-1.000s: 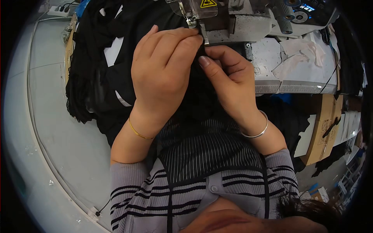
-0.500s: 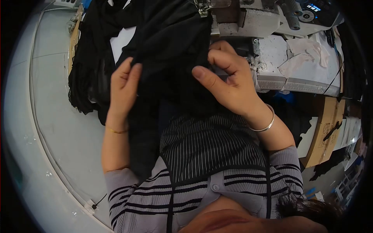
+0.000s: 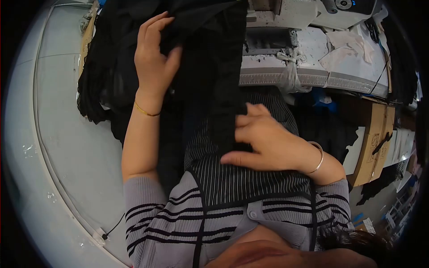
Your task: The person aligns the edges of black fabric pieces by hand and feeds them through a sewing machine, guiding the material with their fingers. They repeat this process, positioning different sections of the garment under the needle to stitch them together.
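Observation:
Black fabric (image 3: 201, 58) hangs from the upper work area down to my lap, its folds hard to make out. My left hand (image 3: 154, 58) lies over its upper left part, fingers reaching up and slightly bent, thumb spread to the side. Near my lap, my right hand (image 3: 268, 138) touches the cloth's right edge with bent fingers. The right thumb points left, apart from the fingers, and the fingertips are partly lost against the dark cloth.
A sewing machine (image 3: 353, 11) stands at the upper right. Its white bed has a ruler strip (image 3: 348, 81) along the front, a tied plastic bag (image 3: 291, 73) and pale scraps (image 3: 351, 47). A cardboard box (image 3: 373, 145) is at right; more black cloth (image 3: 96, 85) lies at left.
My left hand has moved up over the fabric and its fingers have spread. My right hand has come down towards my lap, and the cloth's right edge now hangs lower, beside the machine bed.

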`<state>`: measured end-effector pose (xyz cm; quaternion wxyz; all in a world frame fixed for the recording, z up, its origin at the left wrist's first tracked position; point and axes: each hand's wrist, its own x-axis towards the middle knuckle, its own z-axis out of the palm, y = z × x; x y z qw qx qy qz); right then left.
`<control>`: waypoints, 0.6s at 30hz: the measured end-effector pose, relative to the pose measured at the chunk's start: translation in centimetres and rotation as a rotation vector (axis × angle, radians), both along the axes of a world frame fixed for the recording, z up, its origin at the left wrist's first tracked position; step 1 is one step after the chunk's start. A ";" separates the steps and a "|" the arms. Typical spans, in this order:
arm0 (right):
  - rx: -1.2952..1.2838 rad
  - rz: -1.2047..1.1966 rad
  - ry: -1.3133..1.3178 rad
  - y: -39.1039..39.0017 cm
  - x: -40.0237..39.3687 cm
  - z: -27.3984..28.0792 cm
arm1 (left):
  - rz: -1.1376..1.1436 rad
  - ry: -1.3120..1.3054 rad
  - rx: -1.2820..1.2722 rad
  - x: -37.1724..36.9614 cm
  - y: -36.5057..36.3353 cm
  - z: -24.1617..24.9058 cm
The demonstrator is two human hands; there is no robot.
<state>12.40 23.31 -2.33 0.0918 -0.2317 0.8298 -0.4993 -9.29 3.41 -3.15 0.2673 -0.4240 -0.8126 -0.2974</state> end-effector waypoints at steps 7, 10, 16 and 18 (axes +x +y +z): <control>-0.196 -0.549 -0.154 1.8 -0.7 -3.1 | -0.108 -0.102 0.071 1.0 -1.0 1.3; -0.348 -0.838 0.133 1.1 -4.3 -3.5 | -0.220 -0.094 0.248 2.1 1.2 3.3; -0.830 -0.507 -0.190 -1.7 -7.8 -3.4 | -0.147 -0.485 0.319 0.6 6.5 2.7; -0.694 -0.582 -0.241 0.1 -6.4 -4.3 | -0.132 -0.573 0.392 -2.3 5.5 1.9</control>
